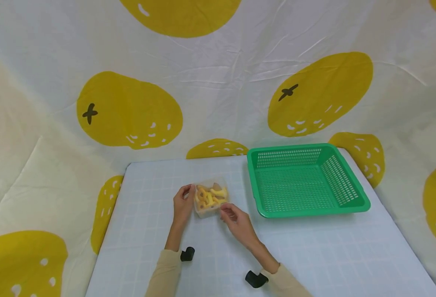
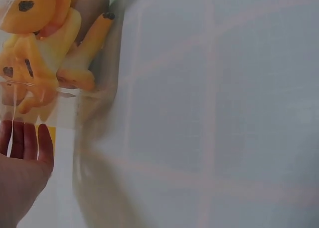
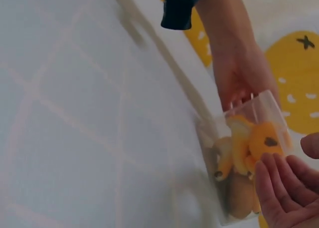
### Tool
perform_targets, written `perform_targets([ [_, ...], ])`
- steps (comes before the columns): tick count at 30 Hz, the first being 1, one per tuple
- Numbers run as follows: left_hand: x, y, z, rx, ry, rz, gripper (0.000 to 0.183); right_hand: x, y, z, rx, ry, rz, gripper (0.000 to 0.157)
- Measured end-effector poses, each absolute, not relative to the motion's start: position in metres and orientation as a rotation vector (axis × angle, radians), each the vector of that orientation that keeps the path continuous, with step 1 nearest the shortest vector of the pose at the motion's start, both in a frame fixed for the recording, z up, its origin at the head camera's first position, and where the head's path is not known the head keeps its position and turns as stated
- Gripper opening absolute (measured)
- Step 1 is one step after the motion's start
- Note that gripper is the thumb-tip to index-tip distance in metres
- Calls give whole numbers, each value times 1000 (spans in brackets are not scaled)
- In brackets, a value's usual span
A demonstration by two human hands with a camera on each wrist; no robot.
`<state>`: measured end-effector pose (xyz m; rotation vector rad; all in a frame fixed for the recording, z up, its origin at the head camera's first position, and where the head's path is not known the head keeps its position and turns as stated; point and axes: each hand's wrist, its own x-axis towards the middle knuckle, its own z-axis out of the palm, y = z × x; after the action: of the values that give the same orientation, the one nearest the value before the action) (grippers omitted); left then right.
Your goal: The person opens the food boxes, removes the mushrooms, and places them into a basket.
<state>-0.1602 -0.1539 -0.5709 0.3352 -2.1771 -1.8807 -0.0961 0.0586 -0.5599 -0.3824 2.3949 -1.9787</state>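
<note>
Pale cloth [image 1: 225,111] printed with big yellow fruit shapes is hanging behind a white checked table [image 1: 140,231]. On the table, a clear box [image 1: 205,213] of yellow and orange pieces [image 1: 209,199] is sitting between two hands, left of a green basket [image 1: 292,185] and apart from it; whether its base is fully touching down, I cannot tell. The left hand [image 1: 182,206] is resting nearly straight fingers against one side of the box; how its thumb is pressing is unclear. The right hand [image 1: 237,222] is keeping its fingers loosely extended at the near corner, thumb standing apart, no firm grasp showing. With such a light touch on smooth walls, uneven pushing could be making the box slip or tilt, and a loose lid, if one is there, could be letting pieces spill.
</note>
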Motion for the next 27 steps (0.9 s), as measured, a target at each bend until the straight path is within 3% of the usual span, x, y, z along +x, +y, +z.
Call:
perform_targets([
  [12, -154, -170, -572, 216, -2325, -1984, 47, -99, 45, -561, -148, 2076, -2140, 29],
  [21, -145, -189, -577, -185, -2549, -2070, 98, -104, 47, -557, 14, 1807, -2143, 38],
  [27, -142, -194, -577, -261, -2651, -2022, 113, -109, 51, -556, -5, 1734, -2115, 43],
])
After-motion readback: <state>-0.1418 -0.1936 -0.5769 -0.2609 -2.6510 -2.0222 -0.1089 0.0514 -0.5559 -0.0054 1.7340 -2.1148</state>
